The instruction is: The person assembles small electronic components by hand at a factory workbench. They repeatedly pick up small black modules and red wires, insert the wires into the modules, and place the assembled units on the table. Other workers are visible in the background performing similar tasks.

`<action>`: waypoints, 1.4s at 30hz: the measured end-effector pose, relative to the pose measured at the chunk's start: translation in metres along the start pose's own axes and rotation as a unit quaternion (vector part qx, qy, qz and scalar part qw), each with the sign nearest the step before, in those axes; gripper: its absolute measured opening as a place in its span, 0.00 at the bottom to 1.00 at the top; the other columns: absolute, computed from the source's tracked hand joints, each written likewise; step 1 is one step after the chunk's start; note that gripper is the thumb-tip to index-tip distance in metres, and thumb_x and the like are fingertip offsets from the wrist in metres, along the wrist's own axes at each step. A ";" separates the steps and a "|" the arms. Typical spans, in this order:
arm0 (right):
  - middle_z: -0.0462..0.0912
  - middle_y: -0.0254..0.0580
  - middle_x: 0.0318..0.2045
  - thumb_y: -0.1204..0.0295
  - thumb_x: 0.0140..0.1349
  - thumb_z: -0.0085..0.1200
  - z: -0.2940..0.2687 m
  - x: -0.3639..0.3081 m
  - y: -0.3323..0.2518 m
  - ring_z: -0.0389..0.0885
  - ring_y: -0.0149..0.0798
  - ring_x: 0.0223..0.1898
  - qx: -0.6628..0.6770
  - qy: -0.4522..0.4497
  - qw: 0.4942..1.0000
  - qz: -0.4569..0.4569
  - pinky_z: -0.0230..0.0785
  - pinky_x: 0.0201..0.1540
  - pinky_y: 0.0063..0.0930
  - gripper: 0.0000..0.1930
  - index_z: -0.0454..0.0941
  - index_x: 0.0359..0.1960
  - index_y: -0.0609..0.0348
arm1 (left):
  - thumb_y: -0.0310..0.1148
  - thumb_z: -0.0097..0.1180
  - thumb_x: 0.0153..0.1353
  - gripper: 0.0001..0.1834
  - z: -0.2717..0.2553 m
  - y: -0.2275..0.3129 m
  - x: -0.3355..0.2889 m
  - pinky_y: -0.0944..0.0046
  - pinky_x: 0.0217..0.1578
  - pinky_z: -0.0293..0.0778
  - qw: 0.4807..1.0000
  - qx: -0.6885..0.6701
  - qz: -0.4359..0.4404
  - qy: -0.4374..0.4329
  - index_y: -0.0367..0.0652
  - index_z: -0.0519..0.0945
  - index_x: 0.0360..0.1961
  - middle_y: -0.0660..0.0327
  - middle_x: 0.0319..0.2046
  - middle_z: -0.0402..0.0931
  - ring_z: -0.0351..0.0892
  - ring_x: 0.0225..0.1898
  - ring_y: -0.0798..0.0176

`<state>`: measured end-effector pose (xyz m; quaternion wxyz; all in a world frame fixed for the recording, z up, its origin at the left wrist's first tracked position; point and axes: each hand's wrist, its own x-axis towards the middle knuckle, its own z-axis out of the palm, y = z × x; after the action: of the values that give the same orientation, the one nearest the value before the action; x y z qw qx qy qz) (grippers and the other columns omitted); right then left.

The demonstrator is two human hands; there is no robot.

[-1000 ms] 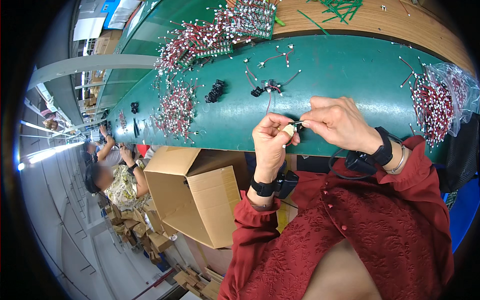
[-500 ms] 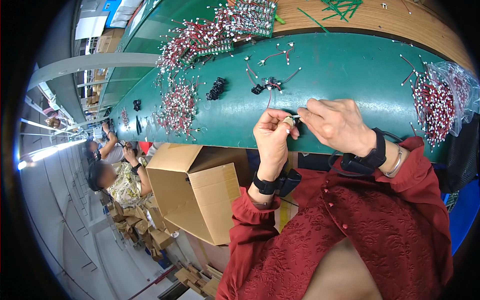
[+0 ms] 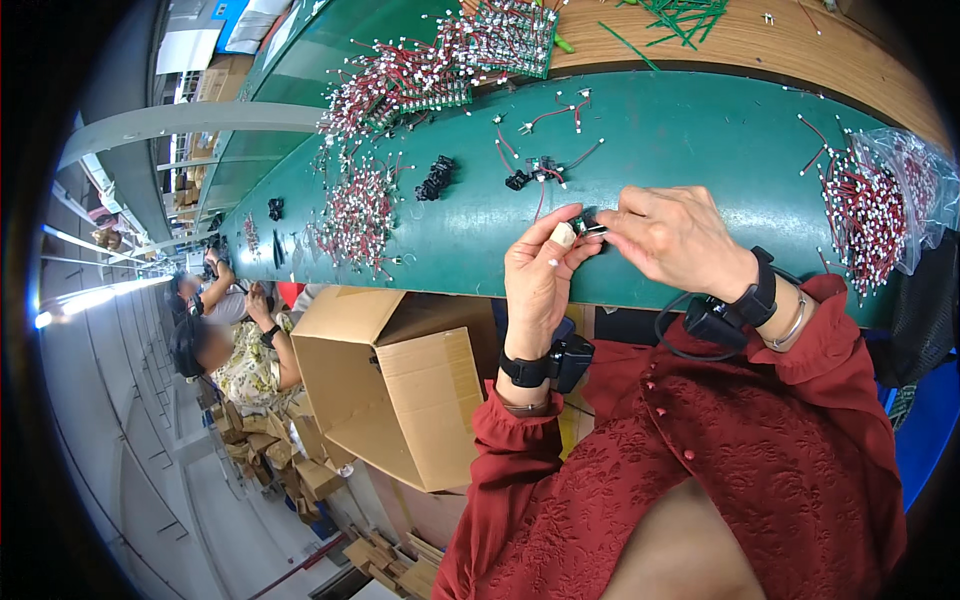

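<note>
My left hand pinches a small green-and-black circuit board between thumb and fingers, just over the near edge of the green bench. Its thumb wears a pale finger cover. My right hand is closed against the board's right side; a thin pale piece shows at its fingertips, too small to name. Beyond the hands lie a black part with red wires and a loose red wire lead. Left of those is a row of black parts.
Red wire leads with white ends form a pile at left and another at right, beside a clear bag. Wired green boards stand at the back. An open cardboard box sits below the bench. Two co-workers are far left.
My left hand has turned slightly, so the board and the thumb's pale cover show more. My right fingers have stayed close to it, shifting a little.
</note>
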<state>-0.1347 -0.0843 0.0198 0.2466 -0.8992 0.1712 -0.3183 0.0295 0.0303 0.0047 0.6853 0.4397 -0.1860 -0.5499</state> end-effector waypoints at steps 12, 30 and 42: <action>0.73 0.31 0.24 0.68 0.52 0.59 -0.003 0.000 0.002 0.79 0.37 0.28 0.022 -0.008 1.000 0.007 0.64 0.24 0.34 0.06 0.82 0.32 0.50 | 0.20 0.57 0.58 0.20 -0.006 -0.005 -0.002 0.63 0.42 0.79 0.997 0.059 0.047 -0.021 0.31 0.73 0.53 0.54 0.37 0.79 0.82 0.38 0.59; 0.72 0.32 0.24 0.69 0.48 0.60 -0.001 0.001 0.001 0.79 0.35 0.25 -0.006 0.046 0.998 -0.045 0.67 0.22 0.30 0.08 0.81 0.32 0.56 | 0.19 0.58 0.55 0.18 -0.003 -0.006 -0.003 0.64 0.34 0.80 0.997 0.054 0.056 0.012 0.29 0.75 0.49 0.55 0.30 0.79 0.82 0.31 0.58; 0.74 0.32 0.22 0.72 0.49 0.62 0.001 0.001 0.000 0.77 0.35 0.23 0.054 0.042 0.997 -0.031 0.65 0.21 0.31 0.07 0.82 0.31 0.54 | 0.20 0.59 0.55 0.16 -0.008 -0.006 -0.005 0.64 0.32 0.81 0.998 0.024 0.049 -0.010 0.31 0.76 0.47 0.52 0.35 0.79 0.83 0.31 0.57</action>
<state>-0.1334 -0.0847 0.0192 0.2774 -0.8752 0.1364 -0.3721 0.0302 0.0378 -0.0029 0.6986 0.4412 -0.2274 -0.5154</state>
